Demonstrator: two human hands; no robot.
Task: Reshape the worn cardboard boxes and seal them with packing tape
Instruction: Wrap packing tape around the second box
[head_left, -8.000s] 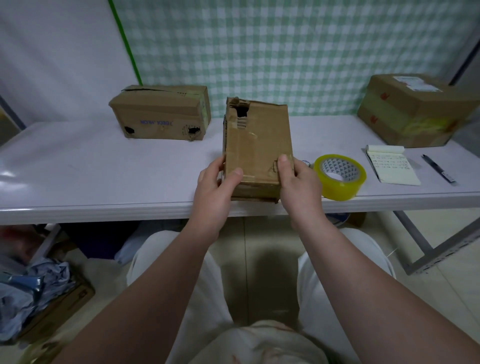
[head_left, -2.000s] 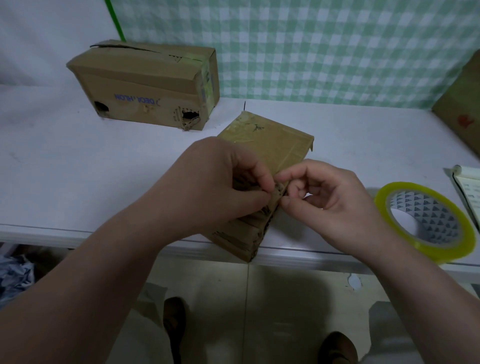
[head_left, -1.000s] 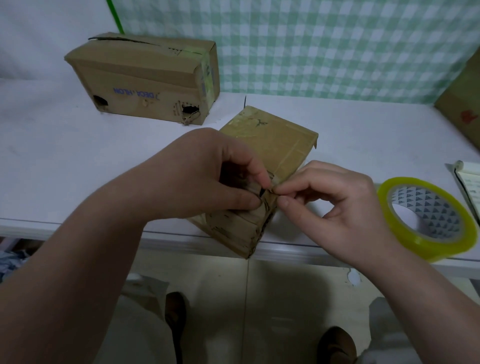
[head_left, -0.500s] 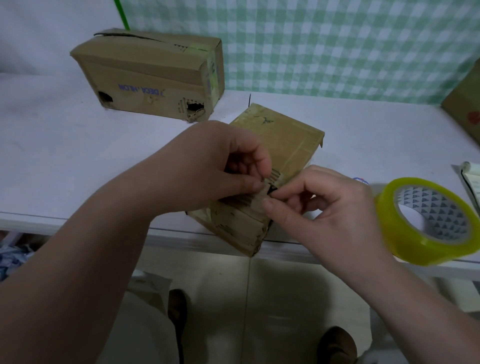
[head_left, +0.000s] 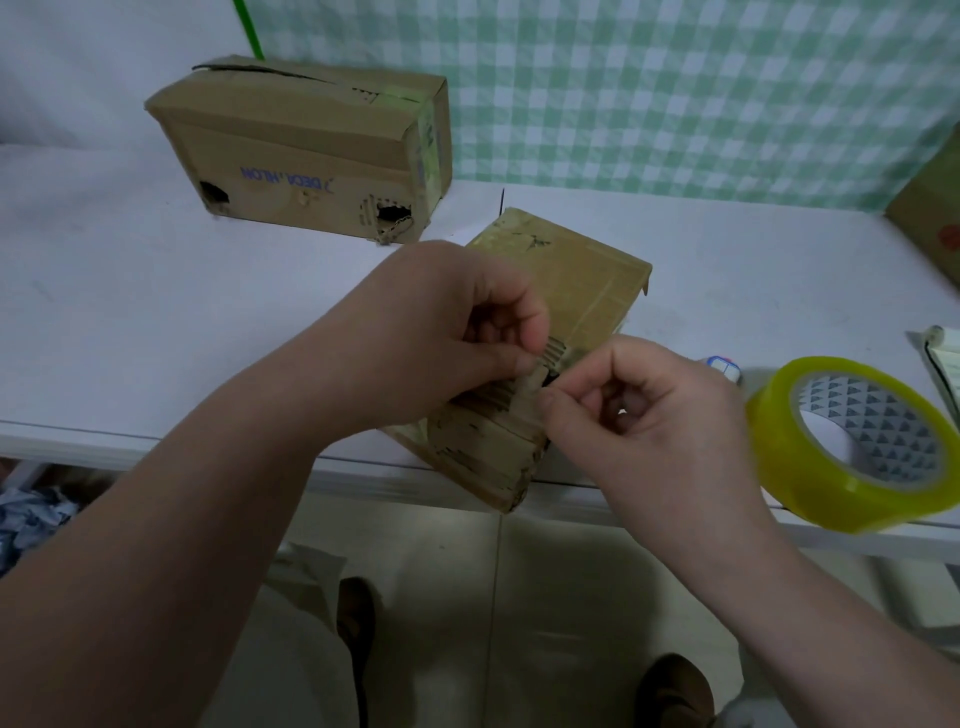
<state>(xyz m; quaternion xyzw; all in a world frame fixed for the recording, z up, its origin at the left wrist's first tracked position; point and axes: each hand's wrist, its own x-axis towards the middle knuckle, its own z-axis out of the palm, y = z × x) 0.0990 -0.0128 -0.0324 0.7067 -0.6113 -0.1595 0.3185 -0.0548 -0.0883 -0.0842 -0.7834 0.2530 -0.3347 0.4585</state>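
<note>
Head view showed the small box (head_left: 566, 291) lying askew on the table (head_left: 156, 322), its near end reaching past the table edge. The left hand (head_left: 447, 338) gripped the near top corner of the small box, fingers curled, thumb and forefinger pinching a torn, ribbed flap (head_left: 524, 389). The right hand (head_left: 654, 415), just right of that corner, pinched the same tear between thumb and forefinger, its other fingers curled. The step in hand appeared to be flattening the torn corner before sealing. Done well, it called for pressing the frayed layers flush along their original crease while the left hand braced the wall against buckling; worn board would likely tear further if pulled. The tape roll (head_left: 810, 478) stood right of the small box, untouched. A second box (head_left: 311, 156), holed along its front, sat behind and left of the small box.
</note>
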